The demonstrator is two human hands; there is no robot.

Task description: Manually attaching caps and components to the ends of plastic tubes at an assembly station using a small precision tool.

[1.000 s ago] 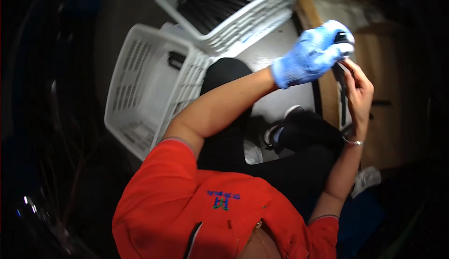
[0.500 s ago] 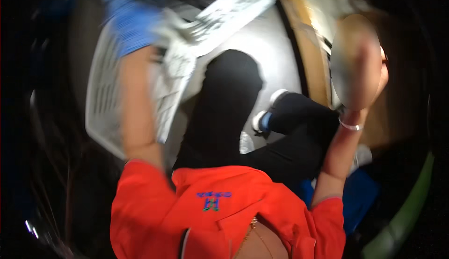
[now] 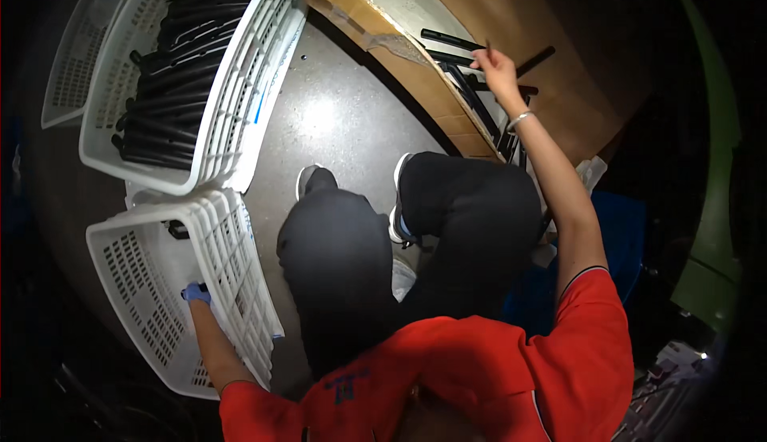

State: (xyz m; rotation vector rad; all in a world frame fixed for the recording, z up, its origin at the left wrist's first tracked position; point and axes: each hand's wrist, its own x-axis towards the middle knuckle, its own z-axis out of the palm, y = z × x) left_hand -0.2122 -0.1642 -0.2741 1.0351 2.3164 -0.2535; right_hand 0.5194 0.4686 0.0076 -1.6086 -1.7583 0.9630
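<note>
My left hand, in a blue glove, is down inside the near white plastic basket. Its fingers are closed around a small dark piece, too small to name. Another black piece lies at that basket's far end. My bare right hand, a bracelet at its wrist, is over the open cardboard box. Its fingers are drawn together; whether they pinch something thin cannot be made out. Below and around it, several black tube-like parts lie in the box.
A second white basket, full of long black parts, stands at the far left, with another white basket beyond it. Grey floor lies between baskets and box. Blue plastic is beside my right arm.
My view has swung, bringing the full basket and the box's contents into sight. My left hand is now down in the near basket. My right hand, blurred before, is over the box.
</note>
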